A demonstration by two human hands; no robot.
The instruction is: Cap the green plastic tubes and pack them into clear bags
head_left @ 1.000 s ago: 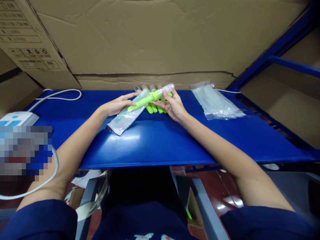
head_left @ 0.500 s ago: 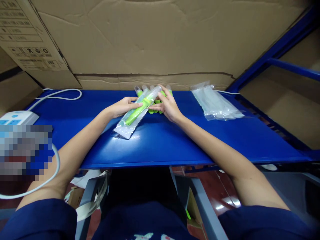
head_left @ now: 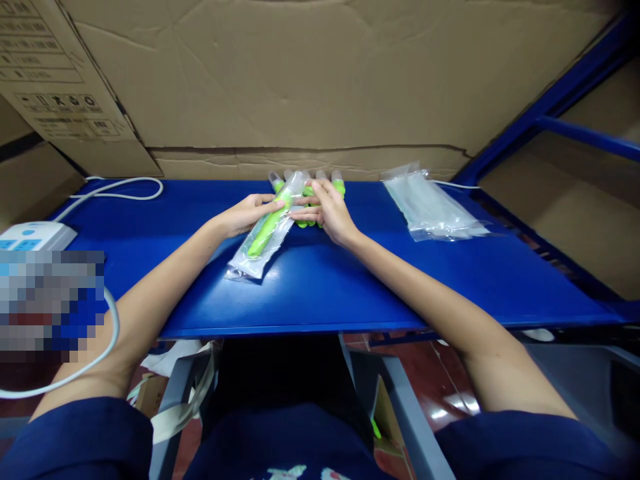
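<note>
My left hand (head_left: 246, 213) grips a clear plastic bag (head_left: 260, 243) near its upper part, with a green pen-like item (head_left: 270, 227) inside it. The bag slants from the middle of the blue table (head_left: 320, 287) up toward the far edge. My right hand (head_left: 327, 210) rests at the bag's open top end, fingers closed on the bag's mouth and the item's end. Just behind the hands lies a row of several more green items with clear caps (head_left: 320, 183).
A stack of empty clear bags (head_left: 430, 203) lies at the far right of the table. A white power strip (head_left: 35, 235) with a white cable (head_left: 120, 187) sits at the left. Cardboard sheets (head_left: 320, 80) back the table. A blue shelf frame (head_left: 565, 127) stands to the right.
The green item, held half out of the bag a second ago, has slid fully down inside it. The bag has turned steeper and both hands have drawn closer together.
</note>
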